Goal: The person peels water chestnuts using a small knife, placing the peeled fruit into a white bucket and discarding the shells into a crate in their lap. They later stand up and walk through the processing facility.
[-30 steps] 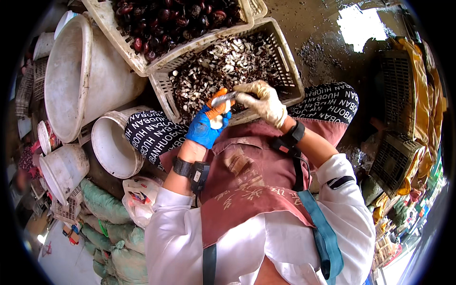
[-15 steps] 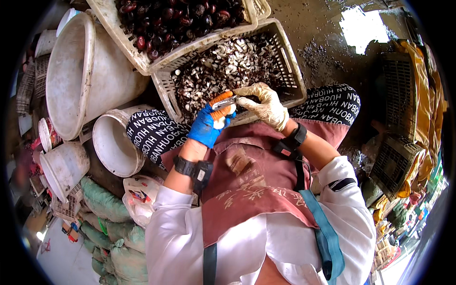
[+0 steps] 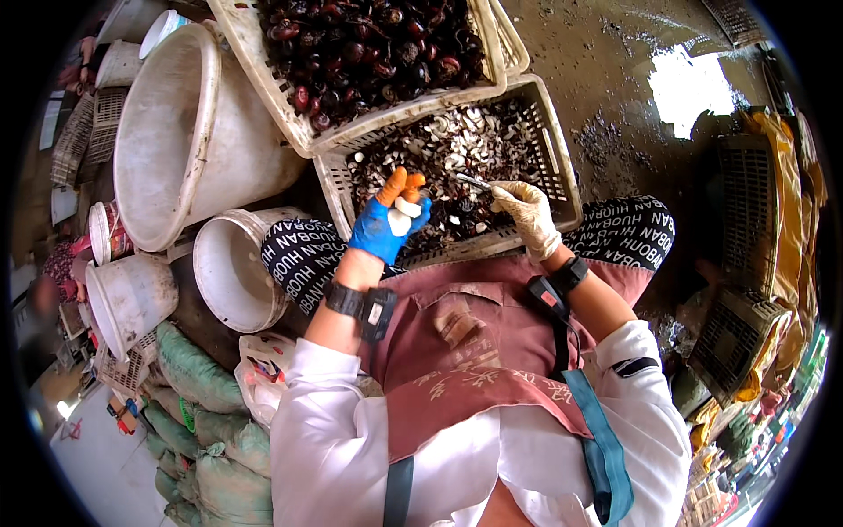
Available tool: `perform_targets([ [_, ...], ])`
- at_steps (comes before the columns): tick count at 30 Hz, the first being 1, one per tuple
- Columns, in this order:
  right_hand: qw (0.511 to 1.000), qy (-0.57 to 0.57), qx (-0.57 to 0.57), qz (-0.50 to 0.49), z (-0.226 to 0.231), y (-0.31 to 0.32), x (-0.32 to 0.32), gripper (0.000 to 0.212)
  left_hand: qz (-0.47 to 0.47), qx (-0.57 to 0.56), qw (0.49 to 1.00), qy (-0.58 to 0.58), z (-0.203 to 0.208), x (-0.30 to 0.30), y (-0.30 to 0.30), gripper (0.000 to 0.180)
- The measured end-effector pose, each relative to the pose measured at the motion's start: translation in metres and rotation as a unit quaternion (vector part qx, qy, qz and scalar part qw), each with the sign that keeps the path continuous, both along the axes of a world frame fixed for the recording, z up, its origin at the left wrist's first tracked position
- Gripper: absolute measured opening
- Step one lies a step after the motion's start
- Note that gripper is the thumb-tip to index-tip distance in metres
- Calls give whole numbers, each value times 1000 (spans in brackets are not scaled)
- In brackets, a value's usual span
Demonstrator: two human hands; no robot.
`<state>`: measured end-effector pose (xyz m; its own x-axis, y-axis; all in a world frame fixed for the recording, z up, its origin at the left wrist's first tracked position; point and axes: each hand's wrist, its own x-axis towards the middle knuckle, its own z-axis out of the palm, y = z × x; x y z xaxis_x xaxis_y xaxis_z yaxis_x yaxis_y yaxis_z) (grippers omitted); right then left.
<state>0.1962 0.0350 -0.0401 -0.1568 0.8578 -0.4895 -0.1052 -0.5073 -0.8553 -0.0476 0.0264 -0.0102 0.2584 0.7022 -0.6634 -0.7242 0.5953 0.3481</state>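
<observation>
My left hand (image 3: pixel 376 230), in a blue glove with orange finger covers, is closed around pale peeled water chestnut flesh (image 3: pixel 400 221); whether it is one piece or two is hard to tell. Its orange-covered fingers point up and away. To the right, my right hand (image 3: pixel 529 215) in a cream glove grips a slim metal peeling blade (image 3: pixel 472 182), which points left, apart from the left hand. Beneath both hands stands a plastic crate (image 3: pixel 565 167) of white and dark peelings (image 3: pixel 457 140). Beyond it, another crate (image 3: pixel 399 119) holds dark red unpeeled water chestnuts (image 3: pixel 378 53).
A big white tub (image 3: pixel 206 132) lies tilted at the left, with smaller white buckets (image 3: pixel 233 272) near it. Green sacks (image 3: pixel 198 378) are piled at the lower left. Crates (image 3: pixel 738 325) and yellow-brown sheeting (image 3: pixel 786 220) stand at the right. The floor (image 3: pixel 606 53) is wet.
My hands have come apart: the right hand and its blade have drawn away to the right from the water chestnut in my left hand. The whole view has shifted slightly.
</observation>
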Motion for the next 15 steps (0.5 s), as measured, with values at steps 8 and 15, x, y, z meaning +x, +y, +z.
perform_targets([
  [8,999,36,-7,-29,-5,5,2,22,-17,300,833,464,2,-2,125,39],
  [15,999,22,-11,-34,-3,6,7,23,-138,248,558,780,4,43,152,53],
])
